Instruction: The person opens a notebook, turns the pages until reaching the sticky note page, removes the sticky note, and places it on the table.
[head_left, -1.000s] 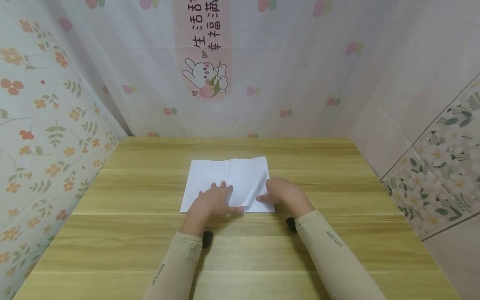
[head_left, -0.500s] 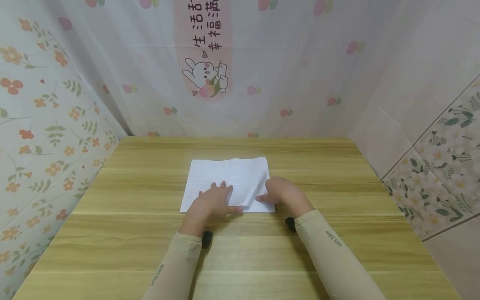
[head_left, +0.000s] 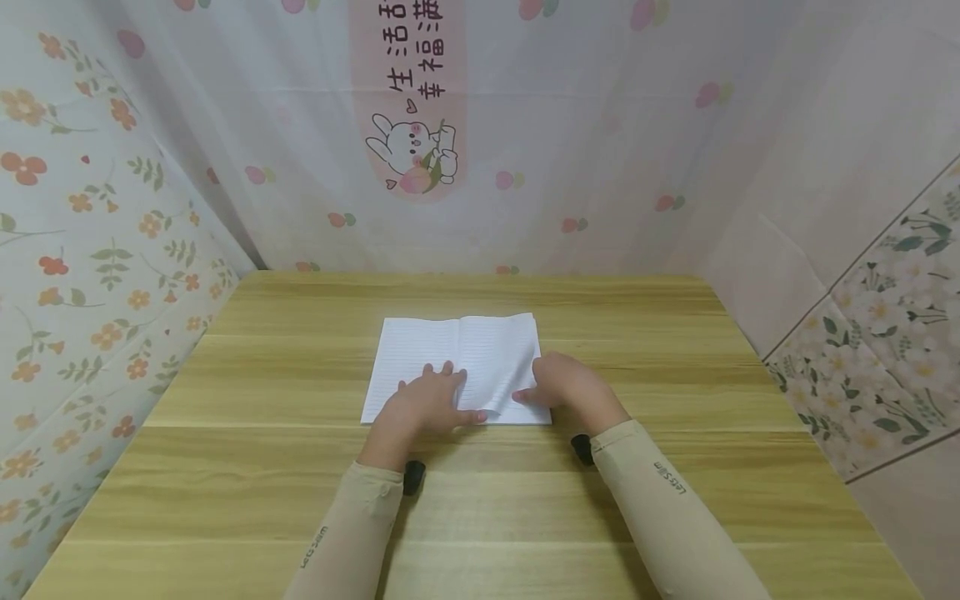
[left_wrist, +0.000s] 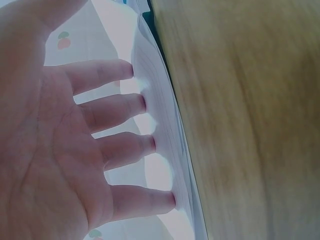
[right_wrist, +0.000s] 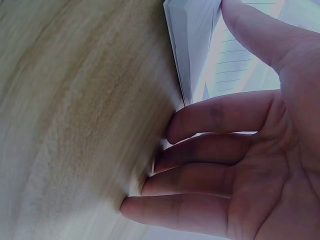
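An open lined notebook (head_left: 420, 342) lies on the wooden table in the head view. My left hand (head_left: 426, 400) rests on it near the centre fold with fingers spread. In the left wrist view, the left fingertips (left_wrist: 150, 145) touch the paper. The left thumb lies beside the lower corner of a curled right-hand page (head_left: 487, 375). My right hand (head_left: 562, 383) is at the notebook's right edge, its thumb (right_wrist: 250, 25) on the paper. In the right wrist view, the other fingers (right_wrist: 200, 180) extend to the table beside the page stack (right_wrist: 192, 45), holding nothing visible.
The wooden table (head_left: 262, 492) extends around the notebook. Patterned cloth (head_left: 585, 150) hangs behind it, with floral cloth (head_left: 97, 292) on the left and a floral panel (head_left: 885, 333) on the right. Small black pieces (head_left: 582, 450) show at both wrists.
Both hands and the curled page keep the same pose throughout. Only a very slight shift of the head view shows.
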